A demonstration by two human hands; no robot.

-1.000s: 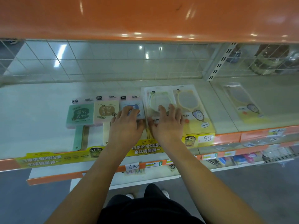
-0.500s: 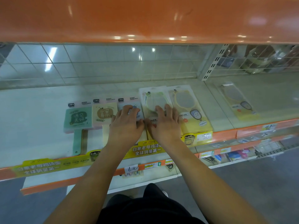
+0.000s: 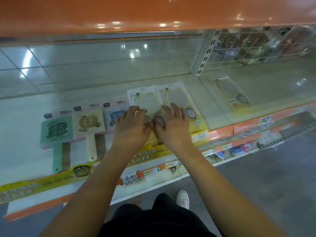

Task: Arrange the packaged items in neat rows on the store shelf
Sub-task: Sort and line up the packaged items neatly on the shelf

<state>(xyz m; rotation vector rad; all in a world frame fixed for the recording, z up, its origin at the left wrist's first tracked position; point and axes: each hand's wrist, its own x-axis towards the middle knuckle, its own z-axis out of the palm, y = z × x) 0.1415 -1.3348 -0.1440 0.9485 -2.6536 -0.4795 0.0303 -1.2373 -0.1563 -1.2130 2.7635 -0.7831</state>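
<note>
Shelf [image 3: 25, 120] holds packs in a row; left hand [image 3: 130, 129] and right hand [image 3: 172, 125] rest flat, fingers spread, on white pack [image 3: 145, 100].

**The white shelf and the packs on it**

The white shelf [image 3: 24, 151] holds flat packs in a row. Take the cream paddle pack [image 3: 89, 123] as the mark. The green paddle pack [image 3: 56, 132] lies just left of it. The blue pack [image 3: 113, 117] lies just right. Farther right lie the white mirror pack [image 3: 145, 98] and the yellow mirror pack [image 3: 181, 98]. One more yellow pack [image 3: 230, 93] lies well apart.
</note>
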